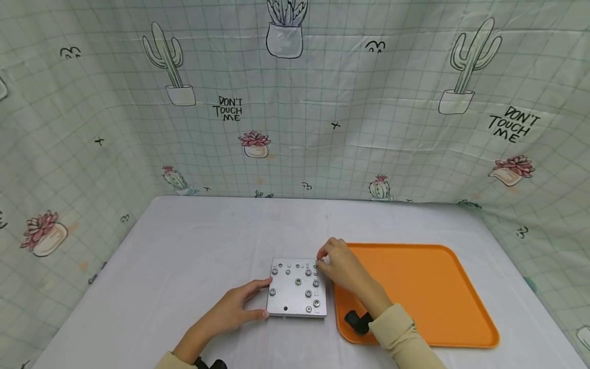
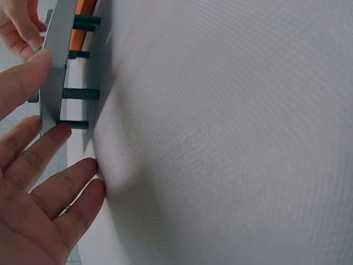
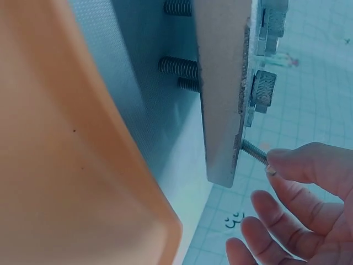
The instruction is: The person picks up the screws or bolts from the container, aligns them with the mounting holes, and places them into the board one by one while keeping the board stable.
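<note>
A square metal plate [image 1: 289,294] with several socket-head bolts [image 1: 298,281] in its face lies in front of me. My left hand [image 1: 237,306] holds the plate's left edge, thumb near the front corner and fingers along the side. At the plate's far right corner my right hand [image 1: 343,265] pinches a small threaded screw [image 3: 254,151] between thumb and index finger. In the right wrist view the screw leans at an angle, its tip at the plate's face. Threaded bolt shanks [image 2: 81,94] stick out beneath the plate, which sits raised off the cloth.
An orange tray [image 1: 415,294] lies right beside the plate, under my right forearm. White cloth [image 1: 207,230] covers the table. A patterned curtain [image 1: 299,102] with cactus drawings hangs behind it and along the sides.
</note>
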Tool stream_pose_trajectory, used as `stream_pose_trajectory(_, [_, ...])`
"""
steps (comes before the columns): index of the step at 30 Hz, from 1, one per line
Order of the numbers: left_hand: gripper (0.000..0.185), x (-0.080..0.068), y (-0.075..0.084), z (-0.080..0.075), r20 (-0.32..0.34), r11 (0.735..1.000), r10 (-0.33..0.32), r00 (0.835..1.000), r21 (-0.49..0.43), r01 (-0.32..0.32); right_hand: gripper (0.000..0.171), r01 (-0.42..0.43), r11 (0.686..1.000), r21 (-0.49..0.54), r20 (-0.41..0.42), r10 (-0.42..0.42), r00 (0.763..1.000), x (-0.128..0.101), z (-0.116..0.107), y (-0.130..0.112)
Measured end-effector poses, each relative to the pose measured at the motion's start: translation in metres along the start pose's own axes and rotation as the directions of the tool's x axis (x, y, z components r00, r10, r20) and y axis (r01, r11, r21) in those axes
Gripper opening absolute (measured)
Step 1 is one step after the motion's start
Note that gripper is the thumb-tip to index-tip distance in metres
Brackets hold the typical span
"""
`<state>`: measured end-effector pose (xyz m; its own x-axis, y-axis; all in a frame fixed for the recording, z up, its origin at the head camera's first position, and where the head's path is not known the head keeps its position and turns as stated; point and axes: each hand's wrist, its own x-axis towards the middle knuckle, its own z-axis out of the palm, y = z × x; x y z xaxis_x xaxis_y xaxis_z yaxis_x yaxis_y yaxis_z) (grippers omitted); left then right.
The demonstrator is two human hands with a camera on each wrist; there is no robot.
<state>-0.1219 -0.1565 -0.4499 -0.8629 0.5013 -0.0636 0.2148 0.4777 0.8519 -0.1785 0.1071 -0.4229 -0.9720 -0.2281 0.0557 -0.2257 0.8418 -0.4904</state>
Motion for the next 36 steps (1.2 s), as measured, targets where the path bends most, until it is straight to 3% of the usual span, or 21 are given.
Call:
stream_pose_trajectory(14, [0.065, 0.0008, -0.0027, 0.0, 0.004, 1.0, -0.005, 1.0, 0.004, 0.005, 0.005, 0.123, 0.984, -0.126, -0.008, -0.125, 0.992, 0.0014, 0.0008, -0.0036])
stream_pose_trajectory(19, [0.065, 0.0007, -0.0032, 0.0005, -0.003, 1.0, -0.002, 1.0, 0.008, 0.002, 0.005, 0.124, 0.983, -0.138, 0.005, -0.124, 0.992, 0.0005, 0.0037, -0.0025])
stream_pose_trajectory(36, [0.064, 0.0001, -0.0005, 0.0005, -0.002, 1.0, -0.001, 1.0, 0.008, 0.001, 0.005, 0.12, 0.99, -0.075, -0.016, -0.122, 0.992, -0.0026, 0.0077, 0.0019])
